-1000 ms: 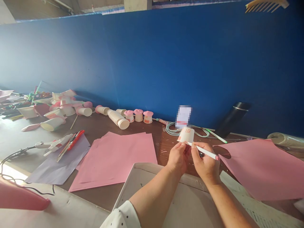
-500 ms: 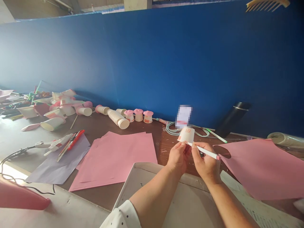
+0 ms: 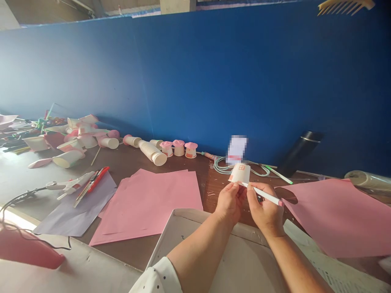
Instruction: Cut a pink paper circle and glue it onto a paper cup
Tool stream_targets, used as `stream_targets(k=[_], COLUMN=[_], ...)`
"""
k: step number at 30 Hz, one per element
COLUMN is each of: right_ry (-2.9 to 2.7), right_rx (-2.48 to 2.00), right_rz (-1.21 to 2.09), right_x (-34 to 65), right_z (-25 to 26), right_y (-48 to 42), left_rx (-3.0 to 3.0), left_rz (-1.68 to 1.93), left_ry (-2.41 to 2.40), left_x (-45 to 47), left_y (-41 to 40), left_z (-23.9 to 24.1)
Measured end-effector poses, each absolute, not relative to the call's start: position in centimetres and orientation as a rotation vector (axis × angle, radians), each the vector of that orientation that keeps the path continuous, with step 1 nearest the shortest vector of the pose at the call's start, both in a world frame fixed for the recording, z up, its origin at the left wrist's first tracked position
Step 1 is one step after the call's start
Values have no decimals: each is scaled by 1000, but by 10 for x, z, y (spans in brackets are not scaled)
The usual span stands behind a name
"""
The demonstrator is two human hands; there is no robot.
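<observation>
My left hand (image 3: 229, 202) is closed on the rim of a white paper cup (image 3: 240, 175), held upside down above the dark table. A pinkish-orange window and a patch of the same colour are drawn on the cup's side. In my right hand (image 3: 266, 209) is a white marker pen (image 3: 265, 195) with a pink end, its other end close to the cup's lower edge. Whether the tip touches the paper I cannot make out. Behind the cup lie a coiled pale cable (image 3: 220, 166) and a green-tipped marker (image 3: 279, 175).
Pink sheets (image 3: 155, 199) lie left of my hands, and a cut pink sheet (image 3: 342, 215) lies right. Further off are pink-topped cups (image 3: 179, 148), stacked paper cups (image 3: 152, 153), a red utility knife (image 3: 91, 185), a glue gun (image 3: 71, 184) and a black flask (image 3: 301, 152). A shallow white box (image 3: 238, 260) sits under my forearms.
Almost nothing differs. Both hands keep the same hold on the cup and the marker pen, and the view has shifted very slightly.
</observation>
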State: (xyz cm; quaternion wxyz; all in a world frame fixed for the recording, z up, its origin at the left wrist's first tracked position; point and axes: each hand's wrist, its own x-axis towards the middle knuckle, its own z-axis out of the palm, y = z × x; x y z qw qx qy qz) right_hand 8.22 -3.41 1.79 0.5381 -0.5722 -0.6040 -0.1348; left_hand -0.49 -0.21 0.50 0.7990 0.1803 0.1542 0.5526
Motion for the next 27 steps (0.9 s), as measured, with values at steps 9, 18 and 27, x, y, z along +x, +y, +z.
stream_targets(k=[9,18,27], right_ry=[-1434,-1432,-1432], right_rx=[-1366,-1345,-1367], right_rz=[-303,-298,-297], right_x=[84,82,84], right_z=[18,19,17], right_y=[-36,-35,-35], left_rx=[377,356,346], left_rz=[1184,1188,1189], left_ry=[343,314,317], left_x=[-4,-4,-6], left_y=[-2,-1,-1], left_z=[4,2,5])
